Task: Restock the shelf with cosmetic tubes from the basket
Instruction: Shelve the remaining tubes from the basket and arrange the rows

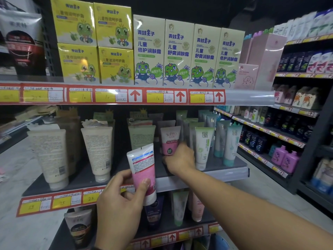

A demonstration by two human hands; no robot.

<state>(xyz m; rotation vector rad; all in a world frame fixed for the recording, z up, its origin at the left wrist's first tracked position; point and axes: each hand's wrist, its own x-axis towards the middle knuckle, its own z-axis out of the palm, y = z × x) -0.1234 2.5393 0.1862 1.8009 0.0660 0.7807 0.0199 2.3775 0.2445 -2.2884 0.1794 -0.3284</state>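
My left hand (pixel 122 199) grips a white and pink tube (pixel 143 166) upright, cap down, in front of the middle shelf (pixel 207 175). My right hand (pixel 180 157) reaches onto that shelf and holds the lower end of a pink Softto tube (pixel 169 139) standing there, cap down. Green and white tubes (pixel 203 147) stand just right of it, and a pale green tube (pixel 141 136) stands behind my held tube. The basket is out of view.
Cream tubes (pixel 97 150) stand at the shelf's left. Yellow and cream frog-print boxes (pixel 162 51) fill the shelf above. More tubes (pixel 180 206) stand on the shelf below. A second rack of bottles (pixel 288 134) runs along the right, with grey floor between.
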